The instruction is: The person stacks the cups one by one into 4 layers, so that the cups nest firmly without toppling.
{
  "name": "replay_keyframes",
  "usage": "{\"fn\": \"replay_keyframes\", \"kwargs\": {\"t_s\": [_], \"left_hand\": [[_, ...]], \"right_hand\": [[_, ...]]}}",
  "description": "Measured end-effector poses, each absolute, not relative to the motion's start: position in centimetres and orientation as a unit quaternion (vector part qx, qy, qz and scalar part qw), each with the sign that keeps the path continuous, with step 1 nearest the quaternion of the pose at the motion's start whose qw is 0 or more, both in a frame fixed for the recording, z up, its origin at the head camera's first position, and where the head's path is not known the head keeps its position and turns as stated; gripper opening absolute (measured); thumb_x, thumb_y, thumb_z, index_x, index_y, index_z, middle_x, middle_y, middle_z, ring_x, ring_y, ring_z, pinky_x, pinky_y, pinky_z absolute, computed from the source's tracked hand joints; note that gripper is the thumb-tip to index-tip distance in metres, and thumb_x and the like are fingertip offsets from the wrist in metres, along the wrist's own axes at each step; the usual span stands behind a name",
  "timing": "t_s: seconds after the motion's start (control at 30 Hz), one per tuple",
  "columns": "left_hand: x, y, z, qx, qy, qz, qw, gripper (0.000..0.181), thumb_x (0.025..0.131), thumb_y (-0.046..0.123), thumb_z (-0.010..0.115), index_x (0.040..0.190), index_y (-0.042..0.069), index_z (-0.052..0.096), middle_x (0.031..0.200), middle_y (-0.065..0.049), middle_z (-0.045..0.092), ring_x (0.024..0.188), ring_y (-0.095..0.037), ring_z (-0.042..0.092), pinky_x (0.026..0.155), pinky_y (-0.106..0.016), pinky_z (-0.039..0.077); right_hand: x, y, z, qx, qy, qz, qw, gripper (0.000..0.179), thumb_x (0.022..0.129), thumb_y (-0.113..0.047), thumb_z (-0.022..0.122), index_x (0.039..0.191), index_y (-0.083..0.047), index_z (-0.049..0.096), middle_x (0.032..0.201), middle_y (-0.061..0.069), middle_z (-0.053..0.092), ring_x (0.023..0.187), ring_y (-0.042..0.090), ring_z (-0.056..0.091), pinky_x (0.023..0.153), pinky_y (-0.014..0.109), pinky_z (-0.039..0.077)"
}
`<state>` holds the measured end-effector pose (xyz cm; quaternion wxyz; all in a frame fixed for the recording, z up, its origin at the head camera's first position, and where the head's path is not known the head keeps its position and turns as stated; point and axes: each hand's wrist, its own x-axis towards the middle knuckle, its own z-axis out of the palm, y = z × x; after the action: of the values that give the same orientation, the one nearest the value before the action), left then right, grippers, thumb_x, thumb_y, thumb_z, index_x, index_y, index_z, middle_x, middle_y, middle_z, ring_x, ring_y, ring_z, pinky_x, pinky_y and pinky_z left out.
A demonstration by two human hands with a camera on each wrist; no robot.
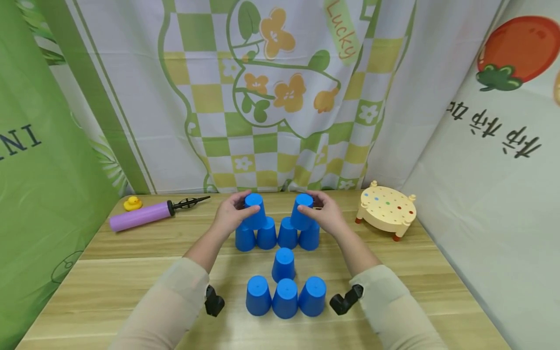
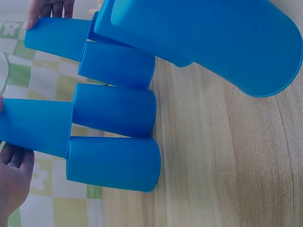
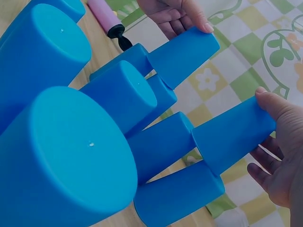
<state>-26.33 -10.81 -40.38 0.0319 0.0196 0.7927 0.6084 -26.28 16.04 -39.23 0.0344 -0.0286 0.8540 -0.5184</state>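
My left hand [image 1: 228, 214] grips an upside-down blue cup [image 1: 255, 215] near its closed top, thumb on the near side. That cup's rim spans two base cups, a left one [image 1: 245, 238] and a right one [image 1: 266, 235]. My right hand [image 1: 329, 215] pinches a matching blue cup [image 1: 302, 217] between thumb and fingers. Its rim bridges another pair, one cup [image 1: 287, 235] and its neighbour [image 1: 309, 237]. In the right wrist view, the right thumb presses the side of the held cup [image 3: 234, 135], with the other fingers partly behind it.
Closer to me stands a single blue cup [image 1: 283, 265], then a front row of three cups [image 1: 286, 300]. A purple pump [image 1: 142, 216] and yellow rubber duck [image 1: 132, 203] lie at the back left. A cream pegged stool [image 1: 387, 209] is at the back right, before the curtain [image 1: 280, 160].
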Motion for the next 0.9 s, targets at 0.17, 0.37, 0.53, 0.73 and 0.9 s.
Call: {"fn": "replay_keyframes", "kwargs": {"t_s": [0.17, 0.37, 0.53, 0.73, 0.9], "left_hand": [[-26.3, -10.8, -40.3, 0.022, 0.794, 0.607, 0.032, 0.062, 0.089, 0.025, 0.073, 0.145, 0.012, 0.048, 0.148, -0.014, 0.048, 0.139, -0.034, 0.044, 0.115, -0.048, 0.038], [-26.2, -11.0, -40.2, 0.026, 0.795, 0.606, 0.026, 0.066, 0.090, 0.025, 0.072, 0.147, 0.010, 0.044, 0.149, -0.015, 0.047, 0.139, -0.034, 0.043, 0.116, -0.047, 0.037], [-26.0, -11.6, -40.3, 0.038, 0.788, 0.614, 0.008, 0.065, 0.089, 0.022, 0.073, 0.146, 0.007, 0.044, 0.148, -0.015, 0.049, 0.139, -0.031, 0.044, 0.117, -0.043, 0.036], [-24.7, -13.0, -40.9, 0.051, 0.780, 0.624, -0.006, 0.064, 0.089, 0.017, 0.073, 0.144, 0.002, 0.045, 0.147, -0.019, 0.048, 0.139, -0.033, 0.044, 0.117, -0.044, 0.036], [-22.9, -14.0, -41.4, 0.053, 0.778, 0.626, 0.006, 0.061, 0.090, 0.016, 0.071, 0.144, 0.004, 0.045, 0.149, -0.018, 0.047, 0.140, -0.032, 0.043, 0.117, -0.045, 0.035]], "right_hand": [[-26.3, 16.1, -39.2, -0.034, 0.859, -0.510, 0.035, 0.065, 0.091, -0.035, 0.070, 0.146, -0.013, 0.045, 0.142, 0.015, 0.052, 0.132, 0.035, 0.049, 0.107, 0.052, 0.045], [-26.1, 16.4, -39.4, -0.033, 0.853, -0.520, 0.037, 0.067, 0.090, -0.033, 0.072, 0.147, -0.015, 0.042, 0.146, 0.015, 0.048, 0.136, 0.036, 0.044, 0.108, 0.053, 0.043], [-25.6, 17.0, -39.5, -0.047, 0.843, -0.535, 0.030, 0.070, 0.090, -0.031, 0.071, 0.149, -0.014, 0.038, 0.149, 0.015, 0.044, 0.137, 0.037, 0.041, 0.112, 0.054, 0.040], [-24.3, 18.1, -39.6, -0.063, 0.839, -0.539, 0.017, 0.070, 0.091, -0.025, 0.071, 0.149, -0.009, 0.037, 0.151, 0.020, 0.041, 0.138, 0.037, 0.040, 0.114, 0.053, 0.036], [-23.0, 19.0, -40.1, -0.071, 0.837, -0.542, 0.008, 0.067, 0.091, -0.022, 0.070, 0.148, -0.007, 0.038, 0.150, 0.019, 0.043, 0.137, 0.037, 0.041, 0.114, 0.054, 0.037]]}}
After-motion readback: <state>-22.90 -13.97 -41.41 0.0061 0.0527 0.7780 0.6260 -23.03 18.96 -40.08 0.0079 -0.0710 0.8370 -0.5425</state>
